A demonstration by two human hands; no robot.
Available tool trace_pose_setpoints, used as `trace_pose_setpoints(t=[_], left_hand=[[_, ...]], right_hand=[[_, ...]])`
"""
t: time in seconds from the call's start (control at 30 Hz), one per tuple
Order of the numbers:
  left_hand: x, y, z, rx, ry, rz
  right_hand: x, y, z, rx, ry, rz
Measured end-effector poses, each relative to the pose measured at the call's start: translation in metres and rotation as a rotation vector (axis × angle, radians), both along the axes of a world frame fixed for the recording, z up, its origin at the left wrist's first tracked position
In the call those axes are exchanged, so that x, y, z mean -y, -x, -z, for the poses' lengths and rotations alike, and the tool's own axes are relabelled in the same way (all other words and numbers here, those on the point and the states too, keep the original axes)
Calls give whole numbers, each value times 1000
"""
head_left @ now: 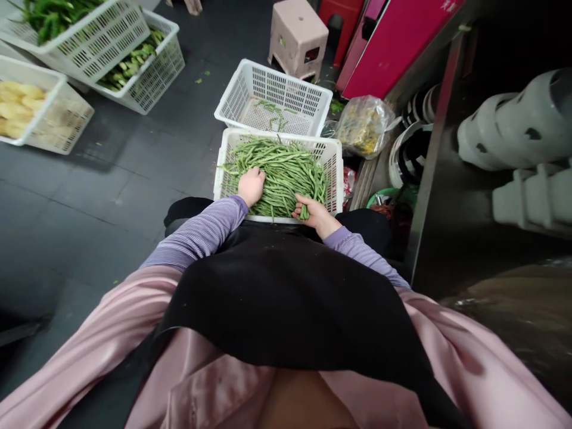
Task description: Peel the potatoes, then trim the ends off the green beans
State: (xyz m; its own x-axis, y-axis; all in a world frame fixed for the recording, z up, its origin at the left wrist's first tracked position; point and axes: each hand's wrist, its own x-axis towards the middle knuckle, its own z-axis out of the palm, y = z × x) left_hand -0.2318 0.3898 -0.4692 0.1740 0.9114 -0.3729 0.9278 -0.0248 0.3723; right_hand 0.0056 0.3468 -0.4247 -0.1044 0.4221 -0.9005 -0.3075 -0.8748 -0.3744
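Long green beans (pixel 286 170) fill a white plastic basket (pixel 338 179) right in front of my lap. My left hand (pixel 251 186) is on the left side of the heap, its fingers curled down into the beans and partly hidden. At the near right of the basket, my right hand (pixel 313 213) is closed around a small bunch of green beans, whose ends poke out by the thumb. Directly beyond stands a second white basket (pixel 250 86) with a few loose beans on its bottom.
At the left stand crates with green peppers (pixel 58 21), other green vegetables (pixel 129 65) and pale yellow vegetables (pixel 20 104). A beige stool (pixel 298 33) is at the back. On the right are a plastic bag (pixel 364 128) and a metal shelf (pixel 431 161) bearing stacked pale containers (pixel 513 125).
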Motion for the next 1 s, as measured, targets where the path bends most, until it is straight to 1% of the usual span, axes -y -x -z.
trace_pose_setpoints(t=[0.07,0.13,0.3,0.4,0.47,0.57,0.67,0.8,0.9,1.0], left_hand=[[-5,-6,0,-13,15,50],[-9,-11,-3,-33,22,102],[-11,-16,-16,-74,24,251],[-14,-6,-22,-49,-33,297],[-16,4,-25,-12,-61,269],[-10,11,-27,45,-77,152],[11,-2,-27,128,-63,66],[43,-28,-23,275,-18,22],[51,-33,-17,408,-23,-76],[49,-28,-11,641,16,-214]], right_hand=[[2,8,-6,47,75,47],[3,14,-10,50,109,60],[8,19,-8,46,103,38],[12,16,-4,46,88,17],[15,14,-2,49,70,6],[15,14,-1,14,10,5],[11,22,0,-50,-70,8],[5,36,2,-51,-190,17],[0,40,1,21,-269,43],[-6,37,-5,105,-333,84]])
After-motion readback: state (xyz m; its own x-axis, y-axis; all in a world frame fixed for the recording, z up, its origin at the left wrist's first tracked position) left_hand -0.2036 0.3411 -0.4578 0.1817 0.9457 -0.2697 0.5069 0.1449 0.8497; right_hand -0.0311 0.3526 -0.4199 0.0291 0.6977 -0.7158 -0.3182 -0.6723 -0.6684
